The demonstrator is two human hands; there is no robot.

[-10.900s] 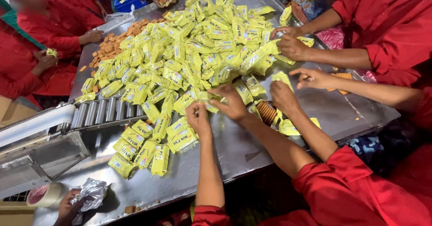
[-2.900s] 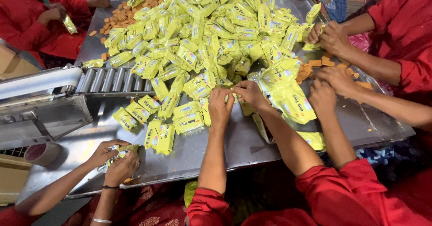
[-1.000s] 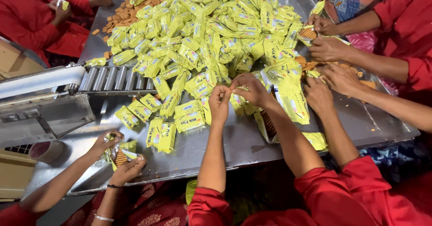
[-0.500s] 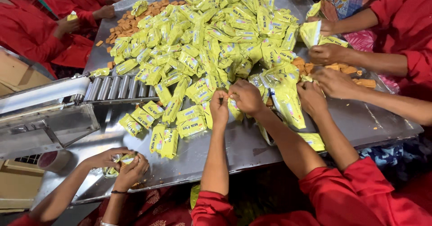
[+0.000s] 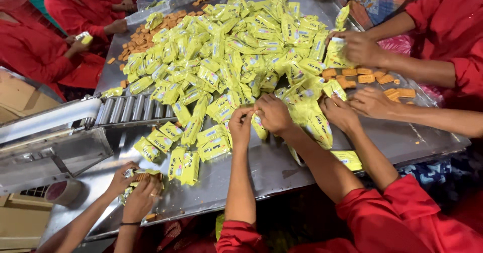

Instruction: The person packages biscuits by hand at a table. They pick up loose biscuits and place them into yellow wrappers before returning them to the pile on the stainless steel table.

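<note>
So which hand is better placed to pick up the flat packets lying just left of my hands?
Left, probably. The left hand sits right next to the flat packets, while the right hand lies on its far side and would have to cross over it.

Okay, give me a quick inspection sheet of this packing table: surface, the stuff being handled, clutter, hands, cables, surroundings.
Surface: steel table, crumbs scattered on it.
Job's things: big heap of yellow packets; one yellow packet at the fingertips.
Clutter: loose orange biscuits, more biscuits at right.
Hands: left hand and right hand together pinch that packet.
Cables: nothing seen.
Surroundings: roller conveyor, tape roll, co-workers' hands holding a packet at lower left, others in red around the table.
</note>
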